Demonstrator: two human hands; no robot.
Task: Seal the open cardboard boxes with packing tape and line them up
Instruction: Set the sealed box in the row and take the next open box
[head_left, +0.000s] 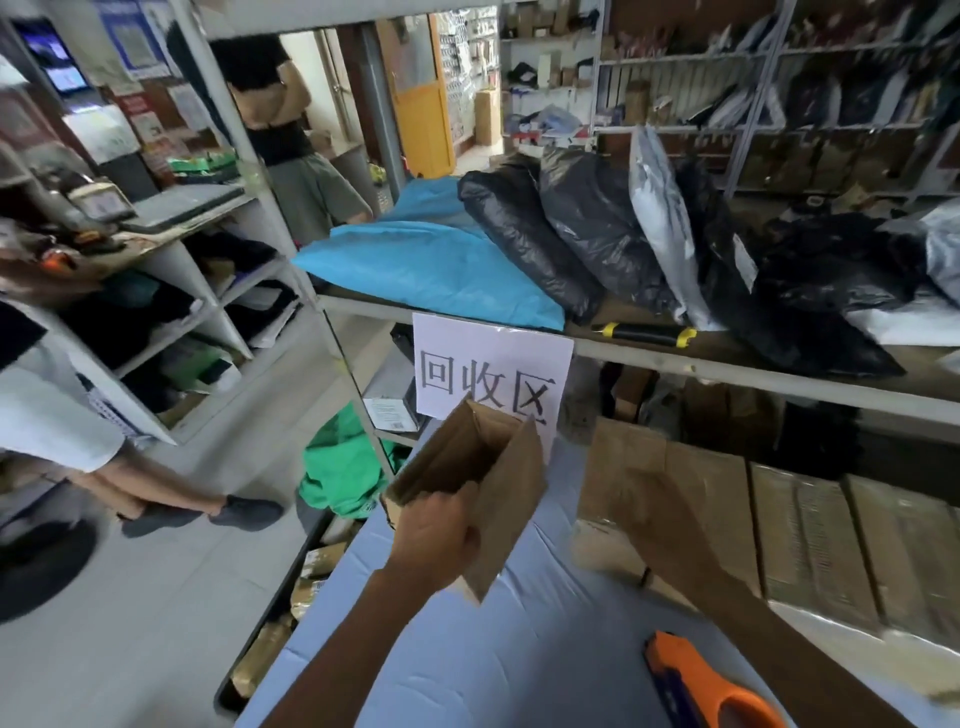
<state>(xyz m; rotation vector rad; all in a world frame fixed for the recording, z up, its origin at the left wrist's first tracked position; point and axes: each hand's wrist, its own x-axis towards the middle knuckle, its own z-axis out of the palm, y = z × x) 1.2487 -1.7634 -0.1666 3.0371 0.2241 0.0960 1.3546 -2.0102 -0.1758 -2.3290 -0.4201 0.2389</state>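
My left hand (434, 530) grips the near edge of a small open cardboard box (470, 470), held tilted above the light blue table surface (519, 649). My right hand (652, 512) is blurred and lies against the leftmost of several taped cardboard boxes (810, 540), which stand side by side along the right of the table. Whether its fingers curl round that box is unclear. An orange tape dispenser (701, 686) lies on the table near the bottom edge, untouched by either hand.
A shelf above carries a blue bag (431, 260), black plastic parcels (571, 234) and a yellow-and-black utility knife (644, 333). A white paper sign (491, 371) hangs from its edge. Two people stand at the left by grey shelving (197, 291). Packages lie on the floor beside the table.
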